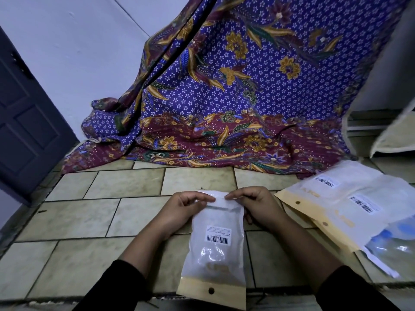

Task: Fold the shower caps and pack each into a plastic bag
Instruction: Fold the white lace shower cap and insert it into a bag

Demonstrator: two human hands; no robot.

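A frosted plastic bag (215,250) with a barcode label and a tan header strip lies lengthwise on the tiled floor in front of me. Something pale shows faintly inside it; I cannot tell if it is a shower cap. My left hand (182,207) pinches the bag's far flap at its left side. My right hand (253,203) pinches the same flap at its right side. Both hands' fingers curl over the flap edge.
To the right lies a fanned stack of similar bags (336,198) with barcode labels, one near the edge showing blue inside (390,234). A purple batik cloth (224,97) hangs at the back onto the floor. A dark door (24,122) stands at left.
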